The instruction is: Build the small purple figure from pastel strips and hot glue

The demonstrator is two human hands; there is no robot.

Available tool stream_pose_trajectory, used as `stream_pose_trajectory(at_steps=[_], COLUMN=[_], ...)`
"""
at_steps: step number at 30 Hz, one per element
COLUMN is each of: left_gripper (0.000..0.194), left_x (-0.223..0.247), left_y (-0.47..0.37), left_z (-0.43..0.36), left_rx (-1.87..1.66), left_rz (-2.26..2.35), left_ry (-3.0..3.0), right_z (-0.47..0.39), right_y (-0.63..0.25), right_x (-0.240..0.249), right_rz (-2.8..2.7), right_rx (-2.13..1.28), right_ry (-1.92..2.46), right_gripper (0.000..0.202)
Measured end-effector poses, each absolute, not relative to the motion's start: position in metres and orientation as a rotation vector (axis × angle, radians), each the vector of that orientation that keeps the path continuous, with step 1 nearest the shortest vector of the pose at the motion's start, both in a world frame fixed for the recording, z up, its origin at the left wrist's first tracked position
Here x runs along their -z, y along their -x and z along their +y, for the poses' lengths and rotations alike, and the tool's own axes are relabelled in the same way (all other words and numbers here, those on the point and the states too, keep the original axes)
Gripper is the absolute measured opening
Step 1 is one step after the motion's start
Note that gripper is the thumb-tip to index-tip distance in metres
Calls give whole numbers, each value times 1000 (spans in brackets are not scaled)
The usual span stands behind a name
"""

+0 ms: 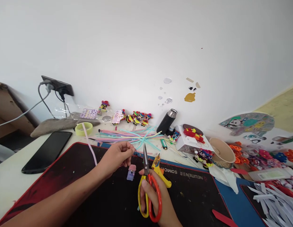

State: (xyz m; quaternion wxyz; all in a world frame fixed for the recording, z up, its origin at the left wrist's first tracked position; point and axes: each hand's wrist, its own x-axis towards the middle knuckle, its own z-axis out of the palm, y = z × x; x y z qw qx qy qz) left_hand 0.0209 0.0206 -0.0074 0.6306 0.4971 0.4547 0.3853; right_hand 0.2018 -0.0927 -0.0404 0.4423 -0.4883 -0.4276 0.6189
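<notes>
My right hand (158,198) grips scissors (146,162) with one yellow and one red handle loop. Their metal blades point away from me and look closed. To the left, my left hand (120,154) is raised over the mat with thumb and fingers pinched together. A tiny dark bit shows at its fingertips, too small to name. On the black mat (96,192) just below those fingers lies a small fuzzy pink and purple piece (131,172). A yellow glue gun (161,172) rests right beside the scissors, partly behind my right hand.
Pastel pipe cleaners (122,136) spread across the back. A roll of tape (84,129), a phone (47,152), a black flask (167,121) and several colourful fuzzy figures (138,117) stand around. At right are a white box (191,143), a bowl (222,151) and white strips (276,201).
</notes>
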Motion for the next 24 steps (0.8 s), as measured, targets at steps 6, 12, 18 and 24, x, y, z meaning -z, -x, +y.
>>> stream_pose_trajectory(at_steps=[6,12,18,24], left_gripper=[27,25,22,18], left_x=[14,14,12,17], left_y=[-19,-20,-21,-24], left_z=[20,16,10,4], left_rx=[-995,-1036,-1103,-1139], left_rz=[1013,1020,1112,1168], left_ry=[-1156,-1260,-1421,-1577], right_z=[-101,-107,-110,-108], right_y=[-196,-192,-174,-164], right_x=[36,34,46,47], right_rz=[-1034,-973,-948,-904], right_rx=[-1639,-1759,-1739,-1689], right_ry=[993,892,883,860], right_gripper=[66,77,61,56])
